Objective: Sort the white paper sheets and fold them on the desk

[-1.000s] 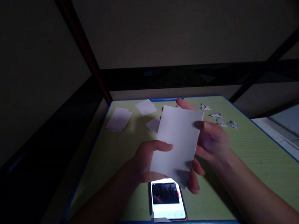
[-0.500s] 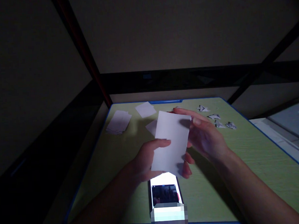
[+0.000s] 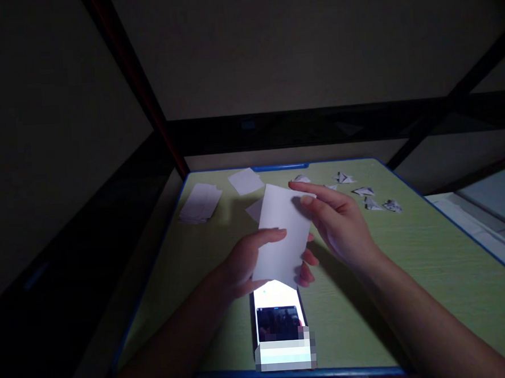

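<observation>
A white rectangular sheet of paper point(image 3: 277, 256) is held up above the table's middle. My left hand point(image 3: 248, 260) grips it from the left, thumb flat across its face and fingertips showing past its right edge. At the sheet's top right corner, my right hand point(image 3: 340, 218) pinches the paper between thumb and forefinger. Whether it is one layer or several, I cannot tell. Below the paper lies a smartphone point(image 3: 278, 324) with its screen lit, its upper end partly covered by the sheet.
On the green table point(image 3: 413, 293) with a blue edge, a paper stack point(image 3: 201, 202) lies at the back left. Square sheets point(image 3: 246, 181) lie beside it, another point(image 3: 254, 210) partly behind my paper. Several small folded paper pieces point(image 3: 364, 191) sit at the back right.
My right thumb and forefinger have shifted left over the paper's top right corner, and the hand is turned more to show its back. The left hand keeps its grip.
</observation>
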{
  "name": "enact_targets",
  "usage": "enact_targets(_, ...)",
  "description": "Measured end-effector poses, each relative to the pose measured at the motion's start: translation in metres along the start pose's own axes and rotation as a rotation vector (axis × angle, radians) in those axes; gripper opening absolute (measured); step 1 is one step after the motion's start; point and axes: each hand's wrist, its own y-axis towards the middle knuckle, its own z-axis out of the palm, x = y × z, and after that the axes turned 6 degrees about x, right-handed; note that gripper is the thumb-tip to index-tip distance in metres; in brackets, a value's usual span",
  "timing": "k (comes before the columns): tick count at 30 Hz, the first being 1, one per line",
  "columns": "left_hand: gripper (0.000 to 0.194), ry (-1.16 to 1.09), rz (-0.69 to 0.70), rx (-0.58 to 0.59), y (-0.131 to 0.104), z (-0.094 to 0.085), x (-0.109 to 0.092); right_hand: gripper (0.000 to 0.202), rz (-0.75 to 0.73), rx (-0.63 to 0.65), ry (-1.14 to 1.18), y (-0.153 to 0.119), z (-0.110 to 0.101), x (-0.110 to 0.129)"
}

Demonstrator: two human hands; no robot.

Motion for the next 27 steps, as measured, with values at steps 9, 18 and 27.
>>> enact_targets(9, 0.045, 0.060, 0.004, -0.037, -0.0018, -0.0020, -0.0017, 0.025, 0.040, 0.031, 0.019, 0.0013, -0.0033, -0.0063)
enact_targets(18, 0.046, 0.151, -0.001, -0.093, -0.0032, -0.0072, -0.0012, 0.023, 0.086, -0.016, -0.008, 0.0018, 0.0015, -0.0023)
enact_targets(27, 0.054, 0.066, -0.030, 0.011, -0.0014, -0.0083, -0.0042, 0.023, 0.139, 0.010, 0.172, 0.0020, -0.0021, -0.0027)
